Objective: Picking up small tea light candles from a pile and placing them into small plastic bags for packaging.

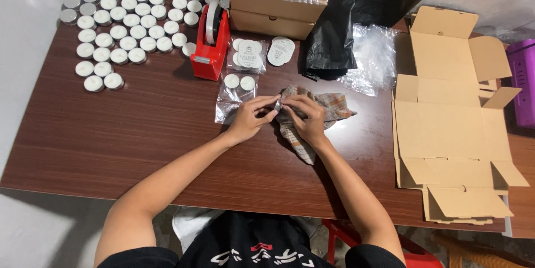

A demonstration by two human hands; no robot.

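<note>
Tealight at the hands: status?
Left hand pinches tealight. Right hand presses cloth to it. Bag beside left hand, two candles inside. Nothing in the way.

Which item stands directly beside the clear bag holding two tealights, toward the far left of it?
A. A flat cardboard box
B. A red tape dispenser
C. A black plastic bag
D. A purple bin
B: the red tape dispenser stands just up-left of the clear bag with two tealights.
</note>
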